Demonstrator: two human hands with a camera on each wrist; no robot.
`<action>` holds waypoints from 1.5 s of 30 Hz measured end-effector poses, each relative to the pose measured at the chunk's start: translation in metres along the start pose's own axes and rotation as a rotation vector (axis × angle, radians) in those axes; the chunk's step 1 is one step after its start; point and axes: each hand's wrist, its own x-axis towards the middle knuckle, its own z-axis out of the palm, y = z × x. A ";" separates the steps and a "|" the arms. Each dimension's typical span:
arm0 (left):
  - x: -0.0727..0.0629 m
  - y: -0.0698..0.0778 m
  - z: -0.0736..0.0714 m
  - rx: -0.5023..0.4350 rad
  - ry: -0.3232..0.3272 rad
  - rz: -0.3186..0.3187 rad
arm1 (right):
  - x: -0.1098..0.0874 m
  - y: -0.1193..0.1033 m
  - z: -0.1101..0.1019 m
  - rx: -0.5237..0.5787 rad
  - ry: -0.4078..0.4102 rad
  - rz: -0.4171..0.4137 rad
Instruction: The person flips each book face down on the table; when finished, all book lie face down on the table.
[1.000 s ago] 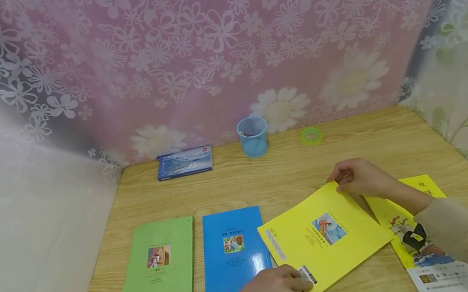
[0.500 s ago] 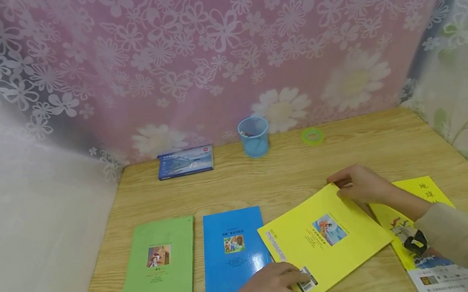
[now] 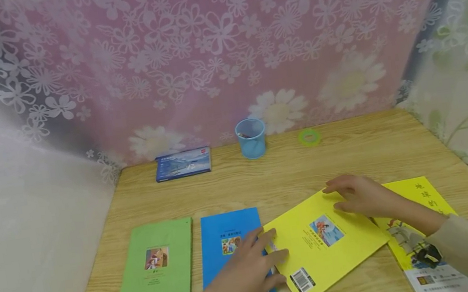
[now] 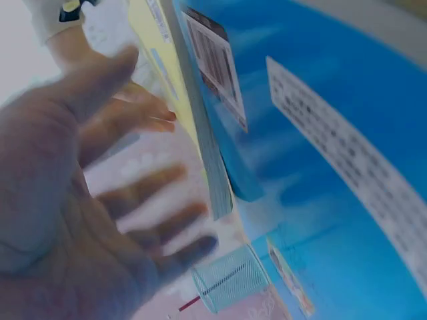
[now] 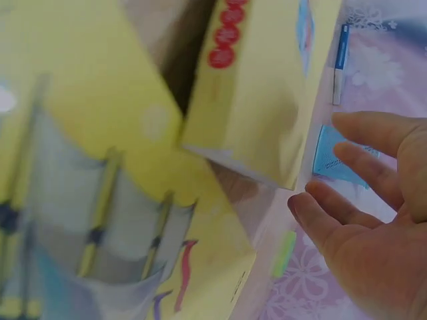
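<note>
A yellow book (image 3: 328, 245) lies turned at an angle on the table, its barcode near the lower left corner. My left hand (image 3: 248, 270) spreads its fingers at the book's left edge, partly covering the blue book (image 3: 229, 222). In the left wrist view the left hand (image 4: 87, 180) has its fingers apart and nothing between them. My right hand (image 3: 362, 197) is at the yellow book's upper corner, fingers loosely bent. The right wrist view shows the right hand (image 5: 373, 200) beside the yellow book (image 5: 260, 93), its fingertips near the corner. Under the right forearm lies a yellow-and-white book (image 3: 411, 240) with a ship picture.
A green book (image 3: 153, 274) lies at the left. Along the back stand a blue box (image 3: 183, 163), a blue mesh pen cup (image 3: 252, 139) with something inside, and a green tape roll (image 3: 309, 137). Flowered cloth (image 3: 201, 45) hangs behind the table (image 3: 204, 191).
My left hand has let go of the yellow book's lower left corner and moved up along its left edge, fingers spreading. My right fingers have loosened at the upper corner. The book has barely moved.
</note>
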 end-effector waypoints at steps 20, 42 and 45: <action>0.022 -0.031 0.002 -0.039 -0.054 -0.093 | -0.072 0.016 -0.003 -0.091 -0.206 -0.136; 0.012 -0.023 0.005 0.044 -0.020 -0.044 | -0.055 0.014 -0.014 -0.219 -0.251 -0.177; 0.011 -0.021 0.005 0.079 -0.025 -0.021 | -0.052 0.016 -0.015 -0.215 -0.260 -0.188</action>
